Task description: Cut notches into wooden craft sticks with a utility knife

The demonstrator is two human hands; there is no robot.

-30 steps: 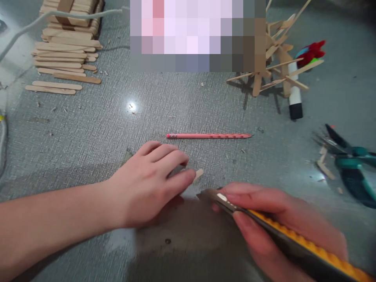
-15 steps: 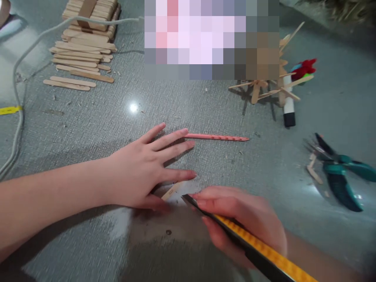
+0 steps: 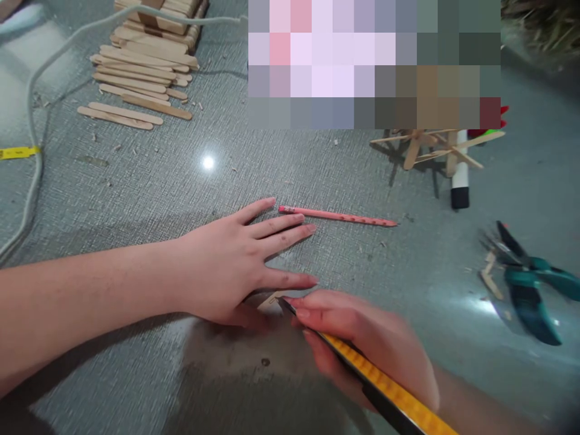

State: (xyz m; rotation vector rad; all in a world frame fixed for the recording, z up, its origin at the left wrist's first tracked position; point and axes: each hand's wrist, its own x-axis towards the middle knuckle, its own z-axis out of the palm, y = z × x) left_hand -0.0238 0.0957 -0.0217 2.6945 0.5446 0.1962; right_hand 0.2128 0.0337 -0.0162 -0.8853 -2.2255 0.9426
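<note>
My left hand lies flat with its fingers spread, partly covering a small wooden craft stick that shows between thumb and index finger. Pencil marks can be made out on that stick. Gripped in my right hand is a yellow and black utility knife, its blade tip touching or very near the stick's exposed end. Just beyond the left fingertips rests a pink pencil, its eraser end close to them.
Craft sticks lie in a row and a bundle at back left, crossed by a grey cable. At right are green-handled pliers beside stick scraps. A stick construction and a white, black-capped tube stand behind.
The blade tip has come closer to the stick's end beside my left thumb. My left hand has shifted slightly right in view, as has the scene, uncovering the pencil's eraser end.
</note>
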